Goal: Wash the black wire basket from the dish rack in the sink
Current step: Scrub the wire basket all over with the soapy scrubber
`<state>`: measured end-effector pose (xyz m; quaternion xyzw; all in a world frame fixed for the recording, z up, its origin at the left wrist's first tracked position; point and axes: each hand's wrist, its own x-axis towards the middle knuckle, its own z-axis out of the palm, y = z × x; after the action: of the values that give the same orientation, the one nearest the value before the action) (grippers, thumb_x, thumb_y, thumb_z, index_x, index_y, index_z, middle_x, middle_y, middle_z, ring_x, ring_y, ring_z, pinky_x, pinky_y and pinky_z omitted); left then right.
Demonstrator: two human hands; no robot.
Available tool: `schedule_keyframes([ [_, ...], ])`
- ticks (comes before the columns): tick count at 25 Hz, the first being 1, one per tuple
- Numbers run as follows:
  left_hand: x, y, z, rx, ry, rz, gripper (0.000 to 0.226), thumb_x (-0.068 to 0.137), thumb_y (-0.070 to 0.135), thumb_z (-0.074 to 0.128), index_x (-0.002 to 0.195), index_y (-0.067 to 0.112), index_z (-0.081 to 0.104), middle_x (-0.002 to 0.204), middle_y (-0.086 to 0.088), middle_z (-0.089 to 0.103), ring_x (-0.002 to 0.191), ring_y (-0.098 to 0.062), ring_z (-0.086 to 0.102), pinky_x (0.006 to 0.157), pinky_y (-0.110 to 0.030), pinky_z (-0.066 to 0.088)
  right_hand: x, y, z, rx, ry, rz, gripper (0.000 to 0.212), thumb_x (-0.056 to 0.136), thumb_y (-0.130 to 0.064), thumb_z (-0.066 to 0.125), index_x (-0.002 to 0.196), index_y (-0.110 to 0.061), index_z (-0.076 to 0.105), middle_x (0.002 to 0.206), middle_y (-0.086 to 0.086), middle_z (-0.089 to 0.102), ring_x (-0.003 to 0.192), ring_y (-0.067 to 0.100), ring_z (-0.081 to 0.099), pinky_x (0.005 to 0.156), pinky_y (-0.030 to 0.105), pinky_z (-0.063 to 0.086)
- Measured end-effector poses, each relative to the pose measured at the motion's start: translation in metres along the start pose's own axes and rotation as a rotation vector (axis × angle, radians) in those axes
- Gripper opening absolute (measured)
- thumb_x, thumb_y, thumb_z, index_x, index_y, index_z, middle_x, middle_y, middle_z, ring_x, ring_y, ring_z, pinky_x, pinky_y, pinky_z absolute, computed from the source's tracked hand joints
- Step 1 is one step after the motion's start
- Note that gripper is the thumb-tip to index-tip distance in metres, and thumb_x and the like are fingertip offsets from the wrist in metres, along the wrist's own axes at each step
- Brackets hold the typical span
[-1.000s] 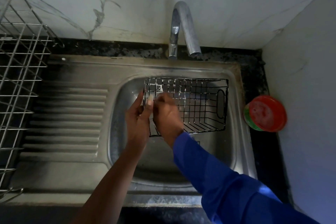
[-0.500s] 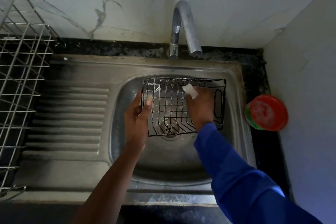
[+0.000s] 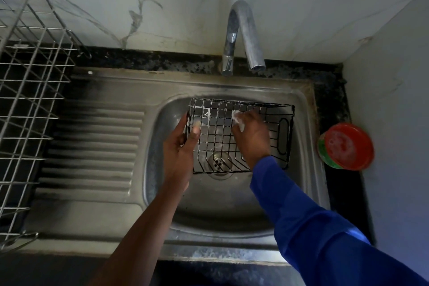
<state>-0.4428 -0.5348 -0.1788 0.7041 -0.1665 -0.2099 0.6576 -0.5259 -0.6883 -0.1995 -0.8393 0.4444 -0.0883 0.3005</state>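
Note:
The black wire basket (image 3: 282,127) is held over the steel sink (image 3: 232,202), above the drain. My left hand (image 3: 180,146) grips its left end, thumb over the rim. Inside the basket my right hand (image 3: 251,137), in a blue sleeve, is closed on a small white soapy scrubber (image 3: 238,118) pressed against the wires. Foam clings to the wires near the back rim. The silver dish rack (image 3: 32,100) stands at the far left.
A chrome tap (image 3: 243,37) arches over the sink's back edge; no water is running. A red and green soap tub (image 3: 346,146) sits on the black counter at the right, against the wall. The ribbed drainboard (image 3: 92,146) lies between rack and bowl.
My right hand with the scrubber swept from the basket's left end to its middle right, then came back slightly left. My left hand has kept its grip on the left end.

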Motion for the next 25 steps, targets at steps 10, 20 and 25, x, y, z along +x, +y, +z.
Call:
schedule_keyframes([
  [10,0.004,0.011,0.005,0.019,-0.017,0.028,0.032,0.098,0.036,0.06,0.13,0.041,0.06,0.053,0.014,0.033,0.05,-0.005,0.027,0.051,-0.018,0.028,0.002,-0.012,0.004,0.045,0.09,-0.074,0.027,0.091,-0.002,0.051,0.102,-0.017,0.071,0.104,0.004,0.067,0.087,0.017,0.062,0.072,0.024,0.049],
  [20,0.001,-0.002,0.005,0.007,-0.02,-0.032,0.046,0.087,0.062,0.064,0.132,0.053,0.057,0.059,0.006,0.026,0.055,-0.016,0.025,0.056,-0.036,0.023,0.007,-0.011,0.005,-0.007,0.015,0.066,0.021,0.101,-0.018,0.044,0.111,-0.018,0.062,0.1,-0.008,0.06,0.075,-0.002,0.054,0.055,0.005,0.038],
  [25,-0.003,-0.002,0.008,0.072,-0.029,-0.03,0.043,0.094,0.052,0.062,0.136,0.049,0.054,0.078,-0.006,0.067,0.056,-0.021,0.034,0.061,-0.021,0.037,-0.008,-0.033,0.02,0.041,0.046,-0.128,0.023,0.095,-0.008,0.049,0.108,-0.01,0.067,0.104,0.004,0.061,0.092,0.016,0.058,0.08,0.019,0.044],
])
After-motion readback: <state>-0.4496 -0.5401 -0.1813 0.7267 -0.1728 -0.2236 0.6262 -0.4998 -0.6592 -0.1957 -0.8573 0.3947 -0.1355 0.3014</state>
